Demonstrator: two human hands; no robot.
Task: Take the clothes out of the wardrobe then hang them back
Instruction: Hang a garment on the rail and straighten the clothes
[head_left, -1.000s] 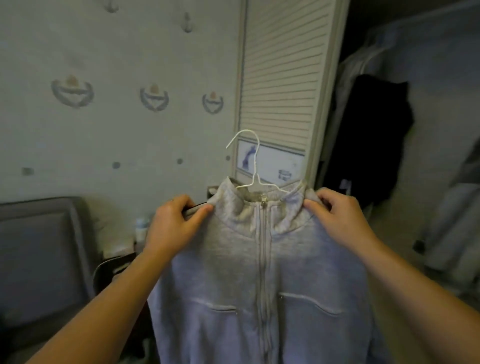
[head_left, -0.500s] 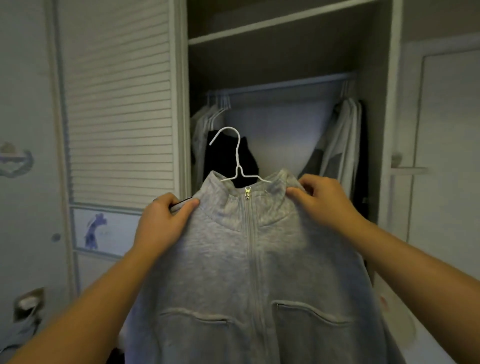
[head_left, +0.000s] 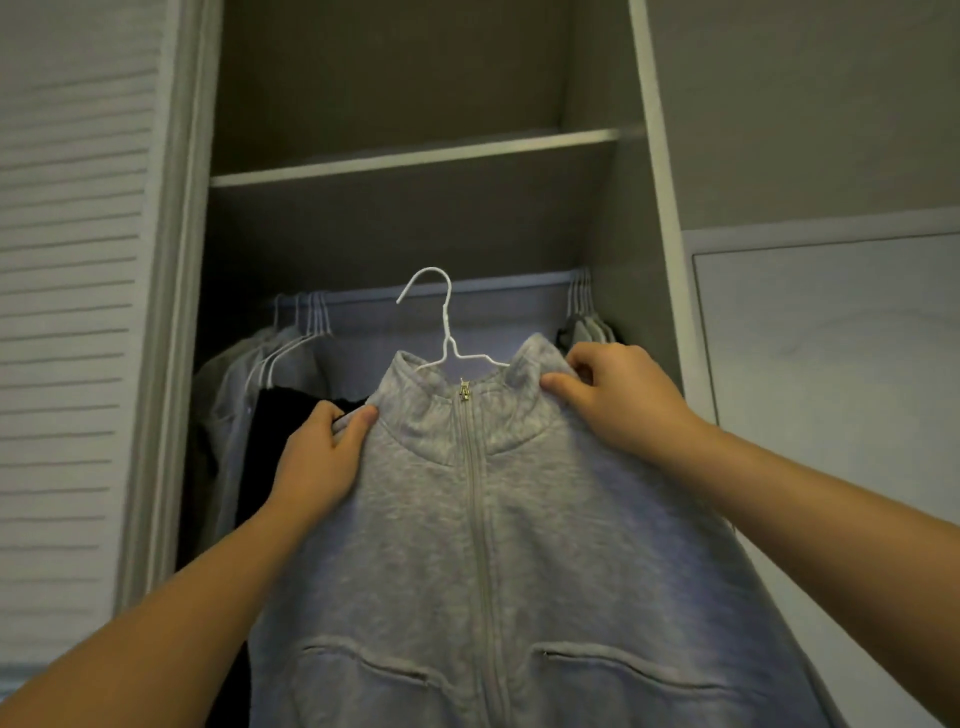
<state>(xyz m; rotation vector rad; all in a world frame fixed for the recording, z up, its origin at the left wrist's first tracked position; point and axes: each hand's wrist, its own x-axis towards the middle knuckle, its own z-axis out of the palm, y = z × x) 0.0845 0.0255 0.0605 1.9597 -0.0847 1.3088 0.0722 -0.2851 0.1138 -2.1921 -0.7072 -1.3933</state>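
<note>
A grey zip-up jacket (head_left: 483, 545) hangs on a white wire hanger (head_left: 444, 322), held up in front of the open wardrobe. My left hand (head_left: 319, 457) grips its left shoulder and my right hand (head_left: 618, 395) grips its right shoulder beside the collar. The hanger's hook points left, just in front of and about level with the wardrobe rail (head_left: 498, 285), apart from it. The jacket is zipped to the collar and hides the wardrobe's lower part.
Clothes on white hangers (head_left: 301, 332) bunch at the rail's left end, with a black garment (head_left: 280, 447) below them. More hangers (head_left: 584, 306) crowd the right end. A shelf (head_left: 415, 158) sits above the rail. A louvred door (head_left: 67, 312) stands left, a white panel (head_left: 831, 364) right.
The view has swung from the wall to face the wardrobe and tilted up. Both hands have carried the jacket up towards the rail, still gripping its shoulders.
</note>
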